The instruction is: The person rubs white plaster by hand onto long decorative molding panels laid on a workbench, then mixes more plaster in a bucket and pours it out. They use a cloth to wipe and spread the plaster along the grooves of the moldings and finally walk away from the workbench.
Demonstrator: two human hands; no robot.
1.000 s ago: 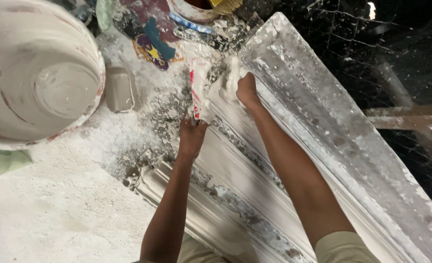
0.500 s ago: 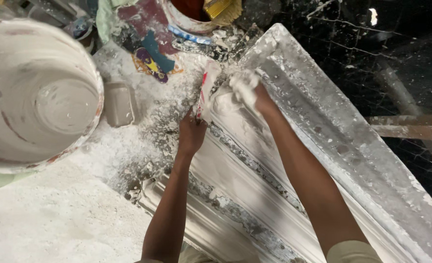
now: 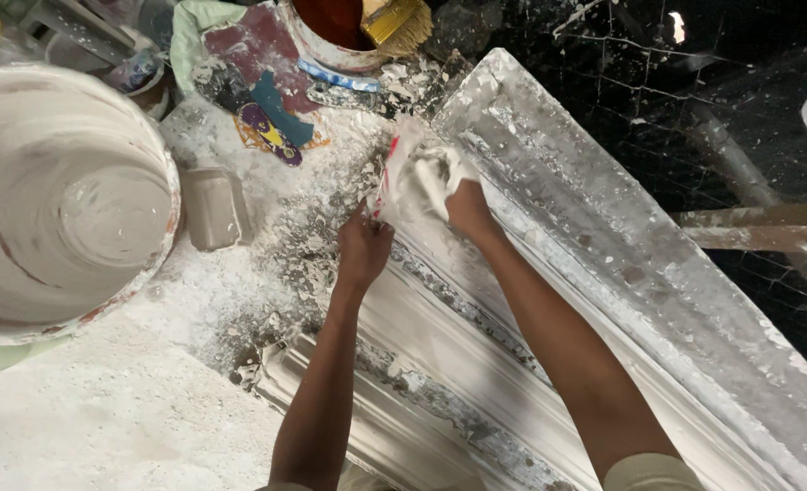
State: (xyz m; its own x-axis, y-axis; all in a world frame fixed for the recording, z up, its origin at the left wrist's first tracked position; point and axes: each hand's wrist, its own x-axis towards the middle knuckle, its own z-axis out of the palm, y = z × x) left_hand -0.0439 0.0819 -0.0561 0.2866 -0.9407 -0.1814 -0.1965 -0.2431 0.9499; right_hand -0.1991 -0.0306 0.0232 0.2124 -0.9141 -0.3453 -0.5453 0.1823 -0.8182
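A crumpled, plaster-caked white bag (image 3: 413, 177) at upper centre is pinched by the left hand (image 3: 363, 247); the right hand (image 3: 467, 207), now gripping it, earlier lay flat.

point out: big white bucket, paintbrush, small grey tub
big white bucket (image 3: 76, 214), head view, inside bottom.
paintbrush (image 3: 402, 27), head view, yellow bristles.
small grey tub (image 3: 211, 207), head view, top face.

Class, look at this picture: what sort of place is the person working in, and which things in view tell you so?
Probably a plaster-casting workshop. A long white moulded cornice lies under both hands, a large plaster-coated bucket stands beside it, and white powder and crumbs cover the floor. A brush rests in a second pot.
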